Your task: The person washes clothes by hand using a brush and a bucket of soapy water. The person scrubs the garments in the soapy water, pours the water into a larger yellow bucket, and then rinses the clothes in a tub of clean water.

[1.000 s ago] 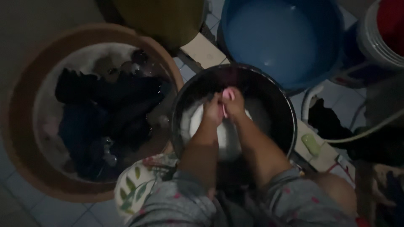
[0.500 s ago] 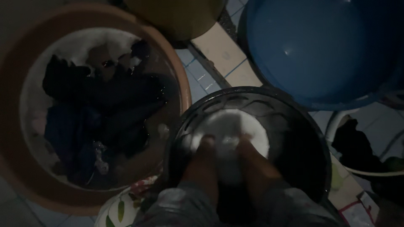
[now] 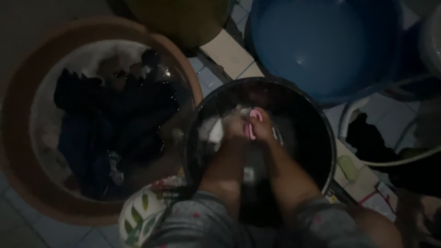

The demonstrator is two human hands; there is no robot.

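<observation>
Both my hands are down in a black basin (image 3: pixel 317 124) in front of me. My left hand (image 3: pixel 231 127) grips a bunched white cloth (image 3: pixel 212 131) that is wet and soapy. My right hand (image 3: pixel 262 126) is pressed against the left one and holds a small pink brush (image 3: pixel 251 125) against the cloth. The light is dim and the fingers are hard to make out.
A brown basin (image 3: pixel 18 151) at the left holds dark clothes (image 3: pixel 110 124) in foamy water. A blue basin (image 3: pixel 321 41) stands at the upper right and a yellow-green tub (image 3: pixel 179 18) at the top. A white hose (image 3: pixel 395 160) and dark cloth (image 3: pixel 367 138) lie on the tiled floor at the right.
My hands have lifted from flat in the foam and come together over the cloth. The pink brush shows again in my right hand. The view has shifted slightly.
</observation>
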